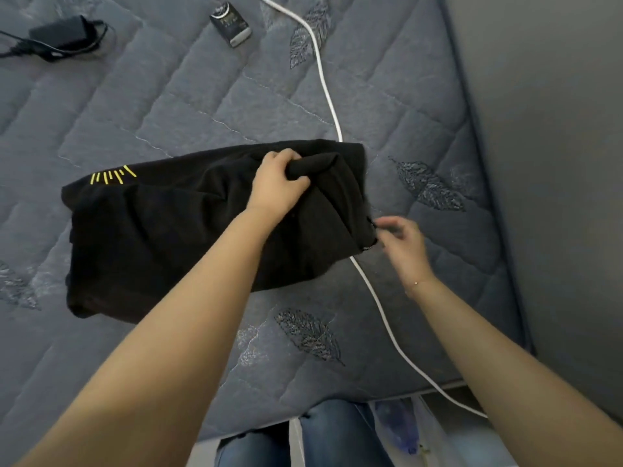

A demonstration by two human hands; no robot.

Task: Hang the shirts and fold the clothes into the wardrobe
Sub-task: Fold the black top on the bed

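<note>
A black adapter [60,37] with its cord lies at 10 o'clock near the mattress's [175,106] far-left part, well apart from the shirt, and a small dark box [231,28] sits at 12 o'clock. Bare quilted room stretches between them and the shirt, and more lies to the left and near side. The black shirt [161,230] is partly folded into a long band at the middle of the mattress; its long axis runs from 8 o'clock to 2 o'clock, the end with yellow stitched rays pointing left, the bunched end pointing right. The left hand [276,187] grips a rolled fold of cloth on the shirt's right part, fingers curled round it. A white cable [325,82] runs from 12 o'clock down under the shirt's right end and out toward 5 o'clock, over the mattress's near edge. The right hand [403,246] (blurred) is at the shirt's right corner, thumb and fingers closing on the hem; I cannot tell how firmly it pinches. The mattress's right edge runs close beyond it, with a grey wall [553,163] at 3 o'clock, so little room there
</note>
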